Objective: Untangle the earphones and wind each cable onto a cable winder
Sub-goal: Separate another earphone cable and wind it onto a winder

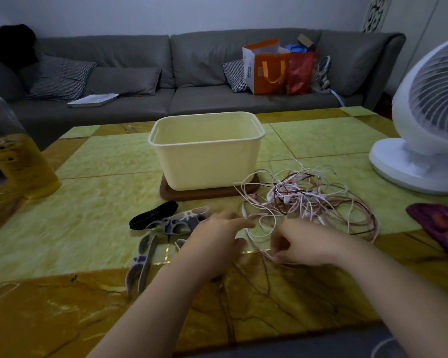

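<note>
Yellow-green table (pixel 101 177), near edge: the left hand (pixel 217 244) has a spread grip, one finger touching a loop, and the right hand (pixel 305 244) has its grip pinching a pink strand of the earphones (pixel 303 200). They lie in a tangled heap just past both hands, with the winders (pixel 171 223) left of the left hand. Farther back a cream box (pixel 207 156) stands on a brown tray (pixel 186 195).

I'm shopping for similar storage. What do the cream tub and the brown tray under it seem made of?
The cream tub looks like moulded plastic, satin finish: seamless walls, rolled rim, rounded corners. The brown tray beneath could be plastic or wood: even colour, rounded edge, no grain visible in this dim light.
</note>
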The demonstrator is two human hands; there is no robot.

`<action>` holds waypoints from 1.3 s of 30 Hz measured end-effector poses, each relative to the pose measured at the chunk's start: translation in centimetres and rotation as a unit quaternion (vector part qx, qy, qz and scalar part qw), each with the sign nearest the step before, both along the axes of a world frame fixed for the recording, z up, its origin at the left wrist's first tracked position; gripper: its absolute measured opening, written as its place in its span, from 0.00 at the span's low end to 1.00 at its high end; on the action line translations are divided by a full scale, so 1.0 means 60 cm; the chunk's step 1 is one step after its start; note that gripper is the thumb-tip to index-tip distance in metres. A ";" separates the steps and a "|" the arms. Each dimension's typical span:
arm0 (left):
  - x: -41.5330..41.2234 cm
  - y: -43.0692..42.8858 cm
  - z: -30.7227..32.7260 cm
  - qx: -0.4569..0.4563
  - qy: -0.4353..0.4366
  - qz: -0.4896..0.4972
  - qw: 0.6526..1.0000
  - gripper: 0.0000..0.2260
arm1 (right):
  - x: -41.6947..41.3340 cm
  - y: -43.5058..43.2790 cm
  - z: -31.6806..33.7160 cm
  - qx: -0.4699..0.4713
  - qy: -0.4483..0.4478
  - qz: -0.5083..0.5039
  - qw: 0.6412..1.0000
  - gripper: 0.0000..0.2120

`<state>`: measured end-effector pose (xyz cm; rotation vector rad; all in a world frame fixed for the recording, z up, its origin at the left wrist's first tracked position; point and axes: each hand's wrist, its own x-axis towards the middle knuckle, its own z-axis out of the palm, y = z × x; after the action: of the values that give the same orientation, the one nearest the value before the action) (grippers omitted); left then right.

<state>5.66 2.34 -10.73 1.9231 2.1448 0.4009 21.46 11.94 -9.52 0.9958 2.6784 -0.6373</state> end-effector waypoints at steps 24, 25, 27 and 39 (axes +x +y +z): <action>-0.082 -0.010 0.078 0.352 -0.565 0.349 0.659 0.09 | 0.074 0.081 0.025 -0.168 0.329 -0.206 0.906 0.07; -0.085 -0.010 0.078 0.351 -0.563 0.346 0.663 0.09 | 0.070 0.081 0.027 -0.170 0.347 -0.206 0.899 0.07; -0.086 -0.011 0.078 0.349 -0.556 0.338 0.675 0.09 | 0.056 0.085 0.033 -0.098 0.399 -0.246 0.878 0.06; -0.082 -0.020 0.100 0.346 -0.638 0.217 0.653 0.09 | -0.090 -0.030 0.041 -0.031 0.319 -0.035 0.947 0.32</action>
<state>0.77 1.17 -4.74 0.5967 1.3336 2.1044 16.06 10.14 -7.08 0.9990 3.1361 -1.2335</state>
